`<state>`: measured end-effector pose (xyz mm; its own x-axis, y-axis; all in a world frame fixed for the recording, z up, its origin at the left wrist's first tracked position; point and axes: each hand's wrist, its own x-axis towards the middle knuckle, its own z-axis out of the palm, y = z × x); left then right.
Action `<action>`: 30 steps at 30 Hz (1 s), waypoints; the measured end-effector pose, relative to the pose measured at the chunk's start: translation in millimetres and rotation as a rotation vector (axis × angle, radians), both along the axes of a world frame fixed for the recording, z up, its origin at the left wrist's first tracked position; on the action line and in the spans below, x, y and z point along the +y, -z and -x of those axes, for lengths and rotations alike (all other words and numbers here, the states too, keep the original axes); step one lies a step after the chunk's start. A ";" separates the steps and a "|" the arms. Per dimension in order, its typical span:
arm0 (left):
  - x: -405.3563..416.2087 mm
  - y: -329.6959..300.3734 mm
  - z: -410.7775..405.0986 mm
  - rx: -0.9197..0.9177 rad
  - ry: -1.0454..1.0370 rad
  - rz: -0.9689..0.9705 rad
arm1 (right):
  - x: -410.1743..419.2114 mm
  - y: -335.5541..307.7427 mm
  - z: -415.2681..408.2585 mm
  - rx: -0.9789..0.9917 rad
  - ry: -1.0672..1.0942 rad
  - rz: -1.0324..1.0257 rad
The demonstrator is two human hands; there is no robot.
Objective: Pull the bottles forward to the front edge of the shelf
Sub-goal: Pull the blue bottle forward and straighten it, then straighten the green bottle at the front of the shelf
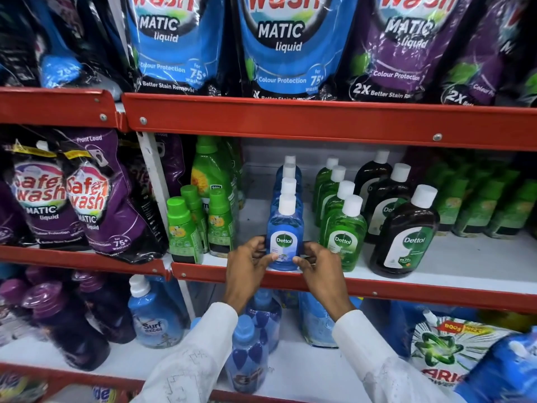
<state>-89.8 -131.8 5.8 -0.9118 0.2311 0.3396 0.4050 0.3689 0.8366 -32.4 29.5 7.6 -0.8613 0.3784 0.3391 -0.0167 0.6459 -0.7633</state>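
Front blue bottle (284, 239) upright at shelf (406, 282) lip, clamped between left hand (250, 267) and right hand (318, 267). Its row runs straight back, away from both hands equally.

Bright, even light falls from above; the shelf lip (319, 123) over the hands shades the recess behind. Around the left hand (250, 266) and right hand (316, 266) the focus is sharp. Far above them, glare streaks the glossy pouches (284, 48). Edges bow with wide-angle distortion, and the corners smear into blur.
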 end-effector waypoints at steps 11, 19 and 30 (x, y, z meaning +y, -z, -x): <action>4.5 1.3 -31.8 0.186 -0.227 -0.238 | 17.5 2.0 -39.7 0.244 0.105 0.178; 73.8 3.5 -61.2 0.224 0.000 -0.096 | 56.6 1.2 -64.8 0.324 0.343 0.122; 117.4 -6.1 -40.4 -0.017 0.063 0.142 | 77.0 -0.7 -53.6 0.151 0.219 0.042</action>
